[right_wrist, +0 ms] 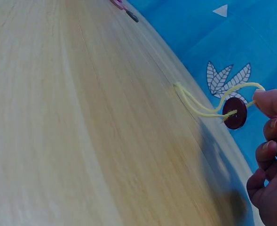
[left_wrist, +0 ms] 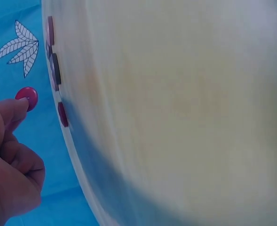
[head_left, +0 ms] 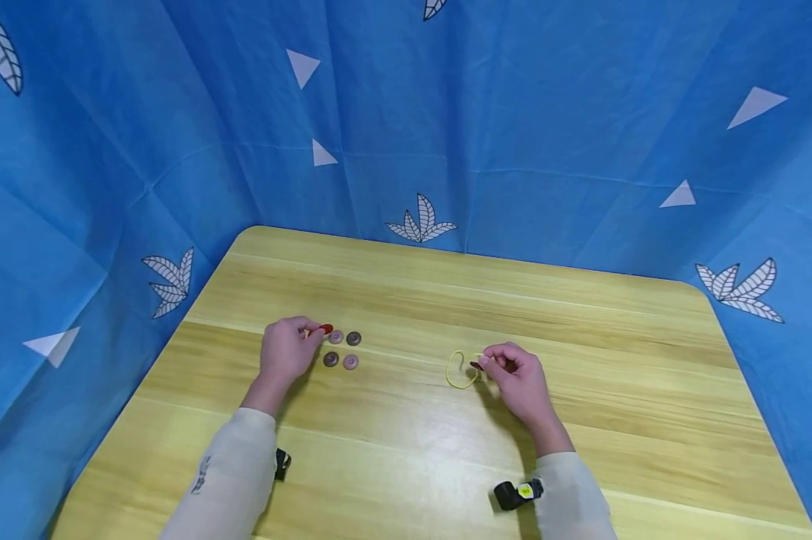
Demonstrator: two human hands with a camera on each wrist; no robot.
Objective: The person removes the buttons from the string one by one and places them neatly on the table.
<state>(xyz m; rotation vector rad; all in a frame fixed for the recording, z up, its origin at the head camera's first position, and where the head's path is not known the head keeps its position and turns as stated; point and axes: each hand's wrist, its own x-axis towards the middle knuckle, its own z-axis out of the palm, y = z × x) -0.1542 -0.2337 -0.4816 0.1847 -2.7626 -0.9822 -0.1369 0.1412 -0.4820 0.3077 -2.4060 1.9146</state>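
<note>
My left hand pinches a red button between thumb and fingertip, above the left part of the table. Beside it lie two pale mauve buttons and two dark brown buttons. Another red button lies on the table in the left wrist view. To the right, my right hand pinches a yellow string with thumb and finger. A dark red button is threaded on that string, just off the fingertips. The string's loop droops toward the tabletop.
Under both hands is a wood-grain table with rounded far corners. A blue curtain with white leaf and triangle prints hangs behind and beside it. Black straps with small devices sit at the wrists.
</note>
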